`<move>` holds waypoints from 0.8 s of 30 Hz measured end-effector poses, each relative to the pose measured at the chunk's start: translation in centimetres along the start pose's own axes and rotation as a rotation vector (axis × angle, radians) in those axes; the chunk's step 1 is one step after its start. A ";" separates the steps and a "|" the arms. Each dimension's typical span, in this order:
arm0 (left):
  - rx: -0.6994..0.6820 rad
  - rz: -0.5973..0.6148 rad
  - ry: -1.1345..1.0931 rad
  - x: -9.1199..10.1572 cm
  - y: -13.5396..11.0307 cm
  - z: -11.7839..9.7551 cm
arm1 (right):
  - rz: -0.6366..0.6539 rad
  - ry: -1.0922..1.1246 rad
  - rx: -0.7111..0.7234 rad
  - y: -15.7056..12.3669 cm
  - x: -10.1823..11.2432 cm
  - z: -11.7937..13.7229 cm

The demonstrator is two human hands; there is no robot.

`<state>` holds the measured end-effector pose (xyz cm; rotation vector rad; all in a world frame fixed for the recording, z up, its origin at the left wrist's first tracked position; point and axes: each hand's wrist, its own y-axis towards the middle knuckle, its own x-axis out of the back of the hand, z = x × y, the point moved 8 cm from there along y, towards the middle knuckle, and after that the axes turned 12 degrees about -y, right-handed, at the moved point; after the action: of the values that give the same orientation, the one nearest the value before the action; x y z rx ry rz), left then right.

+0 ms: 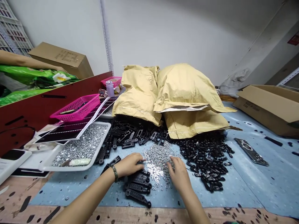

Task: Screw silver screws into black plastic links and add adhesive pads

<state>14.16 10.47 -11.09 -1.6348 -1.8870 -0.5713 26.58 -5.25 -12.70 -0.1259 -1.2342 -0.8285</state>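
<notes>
My left hand [129, 165], with a bead bracelet at the wrist, rests knuckles up at the left edge of a heap of small silver screws and washers [158, 157], its fingertips curled down among them. My right hand [178, 173] lies at the heap's right edge with bent fingers digging into the screws. Whether either hand holds a screw is hidden. A stack of flat black brackets [137, 188] lies just under and in front of my left hand. More black parts [205, 158] are piled to the right of my right hand.
A white tray of silver nuts [81, 146] stands at the left, with pink baskets [76, 107] behind. Tan paper sacks [177, 99] lie at the back. A cardboard box [271, 107] sits at the right, near a metal plate [251, 151]. Another person's arm [21, 60] shows at far left.
</notes>
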 end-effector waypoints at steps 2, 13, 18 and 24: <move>-0.003 -0.073 0.026 -0.2 2.0 -0.9 | -0.009 -0.026 -0.038 0.7 -0.2 -1.6; -0.020 -0.215 0.000 -3.9 8.7 -3.0 | -0.038 0.128 -0.051 1.9 0.3 -1.6; -0.004 -0.337 -0.228 -1.6 7.2 -2.5 | 0.039 0.292 -0.085 1.1 0.3 -0.3; 0.037 -0.365 -0.402 0.5 -0.7 -0.8 | 0.207 0.349 0.102 0.2 -1.2 6.1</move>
<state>13.58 10.20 -10.13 -1.4678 -2.5042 -0.3621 21.81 -1.49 -11.44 -0.0236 -0.9148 -0.5770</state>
